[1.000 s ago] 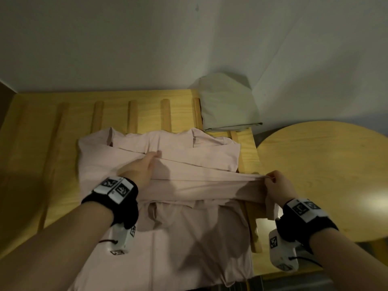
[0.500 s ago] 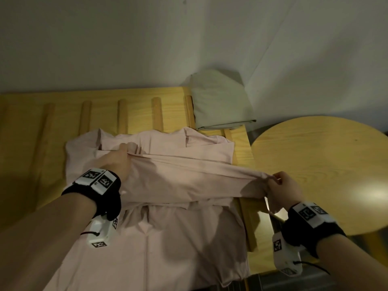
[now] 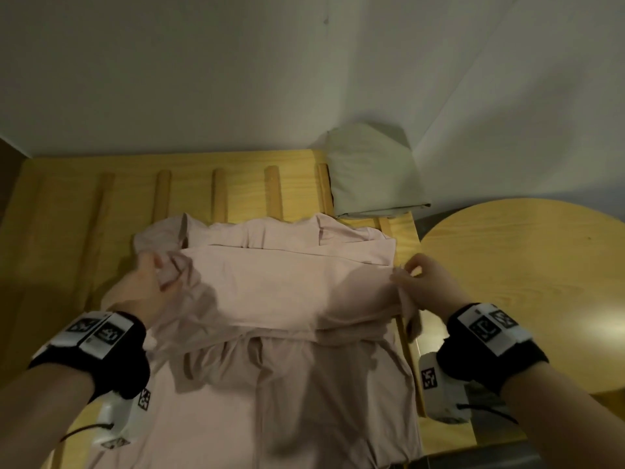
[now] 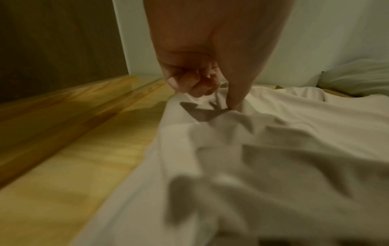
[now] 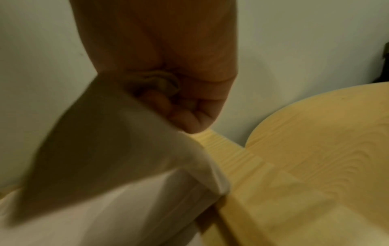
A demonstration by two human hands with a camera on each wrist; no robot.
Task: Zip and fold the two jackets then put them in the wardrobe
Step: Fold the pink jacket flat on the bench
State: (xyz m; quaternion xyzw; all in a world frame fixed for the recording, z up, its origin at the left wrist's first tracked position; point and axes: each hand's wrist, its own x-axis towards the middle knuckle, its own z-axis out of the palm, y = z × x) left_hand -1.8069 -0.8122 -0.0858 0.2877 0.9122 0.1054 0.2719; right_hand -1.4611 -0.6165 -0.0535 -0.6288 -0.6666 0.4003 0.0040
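Slatted wooden bed frame [image 3: 236,194] carries the pink jacket [image 3: 287,289], its sleeve band now wider and flatter across the chest. Left hand [image 3: 145,286] has shifted to the jacket's left edge, pinching fabric; right hand [image 3: 426,282] still grips the cuff, apparently bunched, blurred at the wrist view.

We are holding a pink jacket [image 3: 287,292] over the slatted wooden worktop [image 3: 67,231], our left hand [image 3: 145,286] pinching bunched cloth at one end of a folded band and our right hand [image 3: 426,282] pinching the other end. A folded pale green cloth [image 3: 372,177] is lying near the wall, beside a round wooden table [image 3: 524,282].
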